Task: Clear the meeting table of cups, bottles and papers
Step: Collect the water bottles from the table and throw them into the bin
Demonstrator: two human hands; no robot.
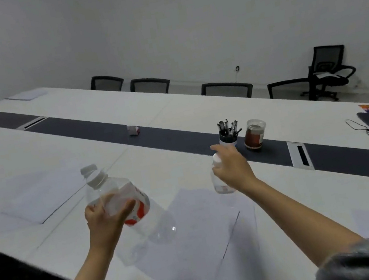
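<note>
My left hand (105, 219) curls round what looks like two empty clear bottles (113, 189), tilted above the loose papers (195, 236), well on my side of the pen cup (228, 136). My right hand (233, 168) wraps the neck of a small white-capped bottle (219, 184) standing on the surface (171, 167) just short of the pen cup. Two bottles in one grip could slide out. A hurried lift could swing my knuckles into the pen cup or the brown jar (255, 136) beside it.
</note>
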